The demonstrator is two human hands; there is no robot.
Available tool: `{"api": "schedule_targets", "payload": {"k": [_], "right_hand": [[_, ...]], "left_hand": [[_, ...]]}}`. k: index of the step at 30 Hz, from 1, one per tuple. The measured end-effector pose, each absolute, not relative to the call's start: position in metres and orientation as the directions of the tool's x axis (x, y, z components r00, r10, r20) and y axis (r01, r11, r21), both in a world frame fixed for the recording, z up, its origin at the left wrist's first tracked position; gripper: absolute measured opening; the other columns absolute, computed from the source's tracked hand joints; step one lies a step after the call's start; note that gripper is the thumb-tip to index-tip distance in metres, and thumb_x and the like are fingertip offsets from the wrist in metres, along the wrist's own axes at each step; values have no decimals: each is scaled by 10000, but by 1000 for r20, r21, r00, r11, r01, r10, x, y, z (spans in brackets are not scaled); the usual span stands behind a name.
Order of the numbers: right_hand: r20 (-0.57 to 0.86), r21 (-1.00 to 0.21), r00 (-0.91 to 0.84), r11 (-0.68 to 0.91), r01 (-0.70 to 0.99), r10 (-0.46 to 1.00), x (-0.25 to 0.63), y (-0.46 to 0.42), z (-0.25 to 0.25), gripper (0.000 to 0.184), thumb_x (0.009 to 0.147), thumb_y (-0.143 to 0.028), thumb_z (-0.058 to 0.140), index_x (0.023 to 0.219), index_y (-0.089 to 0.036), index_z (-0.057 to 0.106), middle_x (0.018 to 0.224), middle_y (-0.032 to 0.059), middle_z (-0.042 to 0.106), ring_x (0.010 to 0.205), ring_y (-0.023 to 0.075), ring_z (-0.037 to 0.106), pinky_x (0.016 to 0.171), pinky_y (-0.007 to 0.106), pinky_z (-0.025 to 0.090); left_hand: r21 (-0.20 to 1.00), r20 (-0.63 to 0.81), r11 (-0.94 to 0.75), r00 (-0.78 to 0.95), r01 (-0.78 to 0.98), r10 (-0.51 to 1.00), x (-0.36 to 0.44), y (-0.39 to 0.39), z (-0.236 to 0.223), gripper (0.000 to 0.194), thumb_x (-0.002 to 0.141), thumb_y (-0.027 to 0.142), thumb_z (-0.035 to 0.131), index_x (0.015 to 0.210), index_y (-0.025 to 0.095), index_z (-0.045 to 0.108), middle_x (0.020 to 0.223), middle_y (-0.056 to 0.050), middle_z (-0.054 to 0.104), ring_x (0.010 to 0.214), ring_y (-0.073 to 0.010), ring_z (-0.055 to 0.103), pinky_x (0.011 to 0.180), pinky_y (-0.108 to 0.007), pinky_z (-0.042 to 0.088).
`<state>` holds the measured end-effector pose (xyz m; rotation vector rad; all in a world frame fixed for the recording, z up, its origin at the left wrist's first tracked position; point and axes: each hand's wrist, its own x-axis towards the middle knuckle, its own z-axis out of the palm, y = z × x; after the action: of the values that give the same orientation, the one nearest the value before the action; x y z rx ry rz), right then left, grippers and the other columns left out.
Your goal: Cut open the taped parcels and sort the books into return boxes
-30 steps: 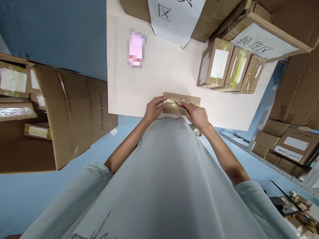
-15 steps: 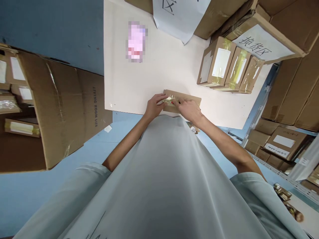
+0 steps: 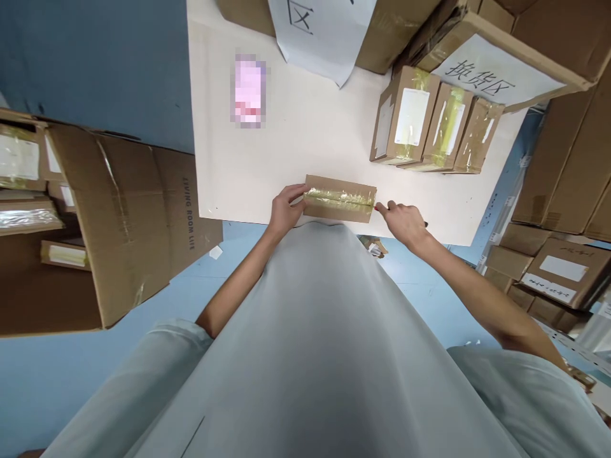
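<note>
A small cardboard box [image 3: 334, 215] lies at the table's front edge, close to my shirt. Shiny yellowish tape runs along its top, with a dark line down the middle of the tape. My left hand [image 3: 287, 208] grips the left end of this box, thumb and fingers bent round its corners. Just beyond the right end, my right hand [image 3: 405, 222] is closed around a slim tool, seemingly a box cutter [image 3: 426, 224]. Only a red bit at the fingertips and a dark end behind the hand show; the rest is hidden.
Three taped boxes [image 3: 436, 124] stand at the table's right, beside a labelled open carton [image 3: 506, 70]. A blurred pink item [image 3: 249, 91] lies on the white table [image 3: 291, 140]. A large carton [image 3: 138, 222] holding parcels stands left; shelves with boxes [image 3: 556, 270] are at right.
My right hand has moved right along the tape, from the left part of the box to past its right end. The left hand stays at the left end. The view has shifted slightly.
</note>
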<state>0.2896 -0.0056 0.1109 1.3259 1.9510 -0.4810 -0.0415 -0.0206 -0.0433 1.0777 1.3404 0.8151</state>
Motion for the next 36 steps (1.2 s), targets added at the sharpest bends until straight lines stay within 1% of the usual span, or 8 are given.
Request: {"api": "schedule_targets", "payload": {"k": [8, 15, 19, 22, 26, 29, 32, 36], "right_hand": [[-578, -78, -261, 266, 961, 773, 366, -29, 62, 472, 1175, -235, 372, 1527, -235, 687, 1222, 182, 806, 971, 289, 733, 743, 360, 437], [-439, -553, -210, -79, 829, 874, 360, -62, -13, 446, 1200, -412, 370, 1442, -213, 688, 1352, 137, 799, 1102, 282, 747, 902, 361, 545], [-376, -743, -115, -225, 630, 919, 343, -85, -32, 519, 1185, -545, 344, 1388, -225, 697, 1354, 136, 790, 1129, 274, 734, 1017, 383, 568], [-430, -782, -53, -342, 520, 901, 332, -94, -38, 565, 1157, -641, 358, 1367, -244, 702, 1283, 107, 808, 1076, 264, 733, 1046, 385, 578], [-456, -802, -8, -407, 437, 890, 326, -98, -43, 552, 1152, -633, 381, 1387, -246, 698, 1237, 91, 819, 1028, 258, 730, 1020, 387, 597], [-391, -822, -38, -330, 464, 920, 332, -99, -45, 504, 1157, -562, 398, 1363, -226, 713, 1324, 135, 800, 1183, 291, 722, 1117, 442, 564], [-331, -811, -34, -266, 521, 943, 346, -101, -44, 481, 1154, -517, 394, 1325, -220, 731, 1362, 166, 785, 1290, 312, 697, 1197, 489, 520], [-285, -830, 140, -317, 458, 948, 364, -102, -30, 506, 1157, -557, 395, 1381, -227, 707, 1354, 163, 791, 1252, 299, 735, 1126, 467, 583]], "left_hand": [[927, -323, 302, 62, 221, 944, -39, -15, -36, 460, 921, 490, 827, 1291, 216, 815, 1468, -139, 743, 1384, -304, 734, 1276, -549, 573], [865, -321, 282, 26, 415, 947, -37, -20, -27, 453, 989, 486, 744, 1357, 223, 736, 1520, -174, 698, 1351, -311, 744, 1152, -532, 648], [759, -127, 78, 29, 647, 991, -25, -18, -13, 334, 1006, 449, 749, 1288, 271, 750, 1639, -163, 607, 1601, -389, 520, 1308, -665, 473], [699, -52, -80, 161, 711, 986, 5, -11, 0, 403, 1005, 356, 722, 1400, 279, 723, 1723, -160, 541, 1649, -420, 429, 1364, -720, 347], [703, -166, -270, 520, 658, 838, 67, -2, 13, 860, 927, 334, 800, 1716, 232, 474, 1814, -205, 430, 1594, -462, 465, 1314, -708, 391], [660, -253, -366, 654, 655, 713, 106, 5, 15, 1135, 813, 328, 909, 1785, 169, 345, 1840, -266, 358, 1590, -525, 439, 1280, -704, 390], [596, -287, -455, 704, 662, 649, 122, 11, 17, 1194, 764, 252, 907, 1792, 102, 319, 1760, -309, 458, 1563, -549, 455, 1266, -688, 378], [582, -247, -476, 701, 660, 669, 114, 17, 32, 1214, 764, 304, 920, 1801, 110, 319, 1702, -297, 515, 1513, -546, 488, 1250, -680, 397]]}}
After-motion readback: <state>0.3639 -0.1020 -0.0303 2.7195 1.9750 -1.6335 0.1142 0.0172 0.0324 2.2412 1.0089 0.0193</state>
